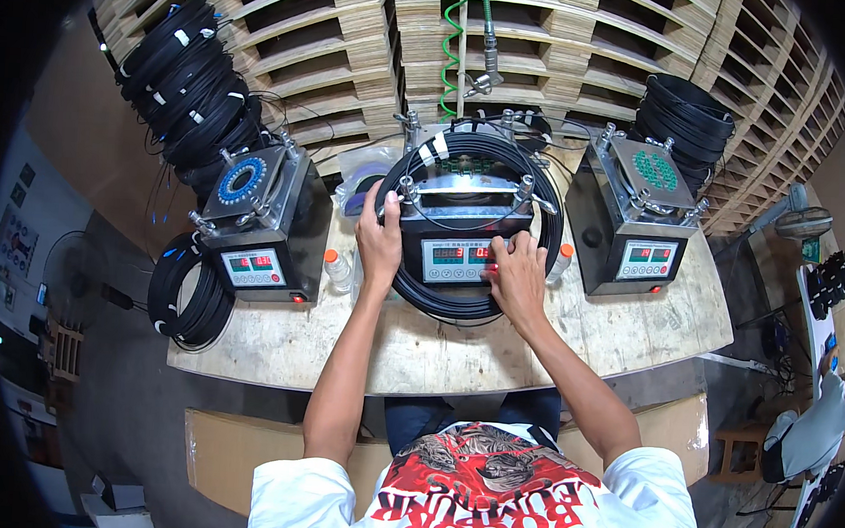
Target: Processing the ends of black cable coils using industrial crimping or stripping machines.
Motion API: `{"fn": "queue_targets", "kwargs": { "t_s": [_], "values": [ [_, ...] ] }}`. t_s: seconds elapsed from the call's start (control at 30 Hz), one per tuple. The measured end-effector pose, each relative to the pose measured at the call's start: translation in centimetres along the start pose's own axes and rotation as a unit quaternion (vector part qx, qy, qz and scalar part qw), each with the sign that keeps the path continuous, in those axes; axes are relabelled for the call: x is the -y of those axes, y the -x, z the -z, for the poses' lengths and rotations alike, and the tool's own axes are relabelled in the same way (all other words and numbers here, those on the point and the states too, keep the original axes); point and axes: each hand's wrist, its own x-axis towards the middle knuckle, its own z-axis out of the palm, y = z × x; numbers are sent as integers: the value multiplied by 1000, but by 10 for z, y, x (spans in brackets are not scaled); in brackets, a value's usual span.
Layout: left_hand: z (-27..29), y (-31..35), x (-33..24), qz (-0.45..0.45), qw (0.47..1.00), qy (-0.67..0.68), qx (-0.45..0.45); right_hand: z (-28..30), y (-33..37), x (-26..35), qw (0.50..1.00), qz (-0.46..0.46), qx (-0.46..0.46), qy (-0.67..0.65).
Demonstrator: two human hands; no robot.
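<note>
A large coil of black cable [469, 309], bound with white tape, hangs around the front of the middle machine [468, 214], framing its control panel [459, 258] with red lit digits. My left hand [380, 235] is closed around the coil's left side, its thumb up by the machine's left metal post. My right hand [520, 281] lies over the panel's right end and the coil's inner edge; its fingers are apart and bent, the thumb side touching the panel. Part of the coil is hidden under both hands.
Similar machines stand left [259, 219] and right [635, 214]. Black cable coils are stacked at back left [188, 89] and back right [683, 125]; another coil [190, 295] leans at the wooden table's [275, 338] left edge. Orange-capped bottles [339, 273] flank the middle machine. A green air hose [451, 46] hangs behind.
</note>
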Motion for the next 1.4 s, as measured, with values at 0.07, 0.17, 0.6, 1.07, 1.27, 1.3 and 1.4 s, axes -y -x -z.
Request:
{"fn": "queue_targets", "kwargs": {
  "t_s": [0.07, 0.17, 0.6, 1.07, 1.27, 1.3, 1.4],
  "values": [
    [-1, -2, 0, 1, 1000, 3, -2, -1, -4, 2, 1000, -4, -10, 3],
    [-1, -2, 1, -8, 1000, -1, -1, -4, -2, -4, 1000, 3, -2, -12],
    [11, -2, -1, -84, 989, -79, -93, 14, 1, -32, 918, -121, -158, -344],
    [65, -46, -26, -348, 883, -209, 236, 59, -60, -82, 916, -81, -33, -392],
    [69, -59, -15, -385, 862, -174, 280, 60, -66, -85, 843, -171, 30, -509],
    [70, -61, -13, -166, 919, -74, 351, 68, -68, -90, 854, -168, 67, -489],
    [73, -88, -14, 91, 862, 63, 495, 62, -82, -127, 804, -199, 113, -548]
  ]
}}
